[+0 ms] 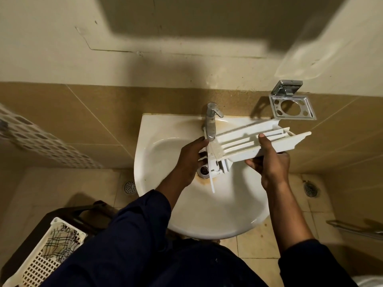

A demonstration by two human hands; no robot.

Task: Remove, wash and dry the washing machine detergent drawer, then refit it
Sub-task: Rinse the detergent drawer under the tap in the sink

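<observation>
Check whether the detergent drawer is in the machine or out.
Out: left hand and right hand hold the detergent drawer above the sink, under the tap.

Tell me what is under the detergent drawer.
The detergent drawer, gripped by the left hand and right hand, is over the white sink; the drain shows beside its lower end. The basin floor directly beneath the drawer is covered.

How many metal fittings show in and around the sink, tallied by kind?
Tap: 1
Sink drain: 1
Floor drains: 2
Wall holder: 1
Metal bar: 1
Total: 6
</observation>
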